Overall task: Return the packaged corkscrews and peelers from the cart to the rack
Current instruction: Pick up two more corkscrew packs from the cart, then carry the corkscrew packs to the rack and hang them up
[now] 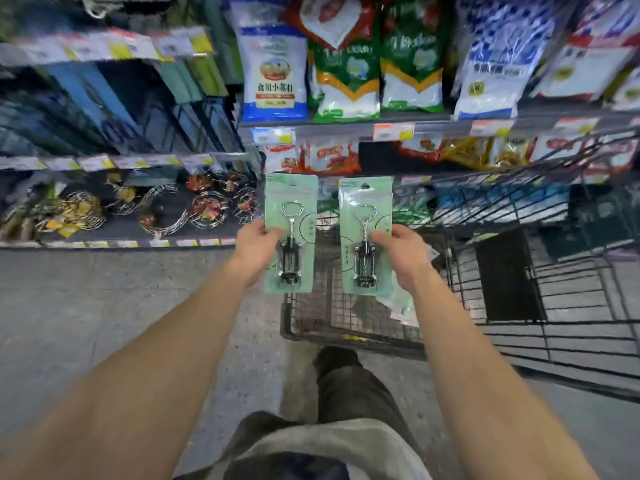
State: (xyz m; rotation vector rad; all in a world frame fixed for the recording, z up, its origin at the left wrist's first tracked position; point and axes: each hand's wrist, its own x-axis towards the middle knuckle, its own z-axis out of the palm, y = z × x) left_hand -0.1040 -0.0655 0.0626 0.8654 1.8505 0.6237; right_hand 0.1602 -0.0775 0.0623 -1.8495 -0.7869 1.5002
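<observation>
I hold two packaged corkscrews upright, side by side, above the front of the black wire cart. My left hand pinches the left edge of one green-carded corkscrew pack. My right hand pinches the right edge of the second corkscrew pack. Each card bears a black and chrome corkscrew under clear plastic. Another clear package lies in the cart basket beneath my right wrist; what it contains cannot be made out.
Shelves with bags of powder and snack packs stand ahead. To the left a low shelf bears wire trivets and small kitchenware. The cart stretches to the right. Grey floor lies on the left, and my leg stands behind the cart.
</observation>
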